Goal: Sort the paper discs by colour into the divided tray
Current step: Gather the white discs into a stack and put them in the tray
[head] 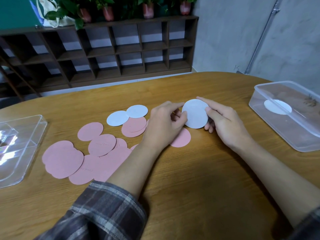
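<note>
Both hands meet over the middle of the wooden table (190, 170), pinching one white disc (194, 113) between them — left hand (164, 123) nipping its left rim with thumb and fingers, right hand (223, 122) gripping the right rim. Pink discs (64, 158) lie overlapped toward the left edge, two more white discs (127, 114) behind them. A divided clear tray (22, 146) sits at the left edge; a clear tub (290, 116) at the right edge holds another white disc (278, 106).

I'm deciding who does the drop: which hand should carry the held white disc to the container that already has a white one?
Right. The right hand already grips the white disc, and the clear container sits on its side.
</note>
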Action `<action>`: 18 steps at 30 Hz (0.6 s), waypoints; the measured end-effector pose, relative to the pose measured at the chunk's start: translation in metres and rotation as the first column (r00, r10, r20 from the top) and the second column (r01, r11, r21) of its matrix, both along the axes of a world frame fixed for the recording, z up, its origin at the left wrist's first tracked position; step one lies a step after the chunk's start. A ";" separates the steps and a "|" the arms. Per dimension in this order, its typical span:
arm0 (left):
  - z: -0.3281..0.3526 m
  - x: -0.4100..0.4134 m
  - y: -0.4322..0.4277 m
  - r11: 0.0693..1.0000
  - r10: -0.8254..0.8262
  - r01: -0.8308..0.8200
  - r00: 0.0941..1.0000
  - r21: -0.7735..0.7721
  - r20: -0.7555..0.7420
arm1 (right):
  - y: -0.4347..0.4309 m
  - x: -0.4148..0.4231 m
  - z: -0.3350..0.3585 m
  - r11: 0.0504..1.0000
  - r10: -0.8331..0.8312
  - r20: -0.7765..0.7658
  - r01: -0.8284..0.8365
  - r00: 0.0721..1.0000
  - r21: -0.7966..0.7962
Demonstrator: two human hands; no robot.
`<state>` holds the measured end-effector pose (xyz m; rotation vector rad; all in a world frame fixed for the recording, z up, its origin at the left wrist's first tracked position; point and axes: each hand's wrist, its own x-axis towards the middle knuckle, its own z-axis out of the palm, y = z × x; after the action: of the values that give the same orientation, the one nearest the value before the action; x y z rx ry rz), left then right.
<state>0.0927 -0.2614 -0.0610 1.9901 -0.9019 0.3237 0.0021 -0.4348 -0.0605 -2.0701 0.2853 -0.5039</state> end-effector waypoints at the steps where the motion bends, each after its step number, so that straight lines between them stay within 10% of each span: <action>1: 0.000 0.000 0.000 1.000 -0.004 0.004 1.000 -0.001 -0.009 | 0.000 0.000 -0.001 1.000 0.011 -0.003 -0.011 1.000 0.006; 12: 0.002 0.003 0.002 0.998 0.045 -0.045 0.999 0.047 0.014 | 0.004 -0.005 0.001 0.966 0.013 -0.028 -0.020 1.000 -0.259; 18: 0.005 0.030 0.029 0.871 0.385 -0.385 0.921 0.304 0.065 | 0.006 -0.006 0.004 0.954 0.035 -0.020 -0.039 0.999 -0.296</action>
<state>0.1231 -0.2328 -0.0556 2.4689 -0.5725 0.4275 -0.0042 -0.4285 -0.0568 -2.3669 0.1870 -0.5352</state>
